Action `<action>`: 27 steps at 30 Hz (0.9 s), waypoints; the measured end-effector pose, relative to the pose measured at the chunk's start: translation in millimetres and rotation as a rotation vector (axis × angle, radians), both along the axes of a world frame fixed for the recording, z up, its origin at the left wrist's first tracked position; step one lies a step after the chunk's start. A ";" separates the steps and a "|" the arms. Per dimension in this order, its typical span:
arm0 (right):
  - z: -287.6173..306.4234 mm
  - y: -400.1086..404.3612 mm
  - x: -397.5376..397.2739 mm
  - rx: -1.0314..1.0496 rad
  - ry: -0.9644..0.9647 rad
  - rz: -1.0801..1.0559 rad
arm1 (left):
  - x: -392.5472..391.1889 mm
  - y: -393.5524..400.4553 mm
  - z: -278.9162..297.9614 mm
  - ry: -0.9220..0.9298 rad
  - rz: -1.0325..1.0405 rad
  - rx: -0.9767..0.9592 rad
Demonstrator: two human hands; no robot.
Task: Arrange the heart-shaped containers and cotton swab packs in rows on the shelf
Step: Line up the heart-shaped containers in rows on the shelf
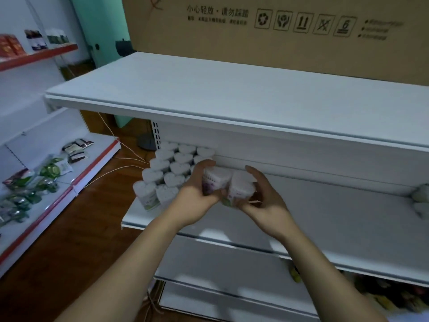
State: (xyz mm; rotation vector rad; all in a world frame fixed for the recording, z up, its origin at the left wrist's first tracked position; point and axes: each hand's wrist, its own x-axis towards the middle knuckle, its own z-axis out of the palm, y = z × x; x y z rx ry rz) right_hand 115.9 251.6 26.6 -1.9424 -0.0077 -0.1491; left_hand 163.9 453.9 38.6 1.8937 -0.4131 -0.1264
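Just right of the rows [171, 168], the left hand [199, 191] and right hand [262, 198] each gripped a container [214, 178] above the shelf [336, 219].

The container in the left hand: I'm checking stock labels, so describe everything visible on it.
The white heart-shaped plastic container with a purple printed side label stands upright above the white shelf, held in the left hand. It touches a second white container held in the right hand. The label text is unreadable.
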 end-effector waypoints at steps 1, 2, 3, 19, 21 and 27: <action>-0.7 10.8 -0.5 -0.038 -0.055 -0.011 | 0.7 8.6 2.4 -0.008 -0.024 0.014; -2.3 21.2 0.1 -0.081 -0.116 -0.022 | 2.0 17.5 4.6 -0.013 -0.044 0.020; -4.1 31.1 0.6 -0.127 -0.170 -0.034 | 4.4 27.0 5.6 -0.014 -0.047 0.009; -70.8 108.8 22.5 -0.690 -0.253 -0.007 | 21.6 104.9 14.1 -0.028 0.145 0.004; -78.0 112.8 24.3 -0.736 -0.304 -0.049 | 22.8 106.8 12.8 -0.034 0.144 0.019; -86.7 113.2 29.0 -0.823 -0.402 -0.155 | 25.7 106.5 5.7 -0.030 0.124 0.043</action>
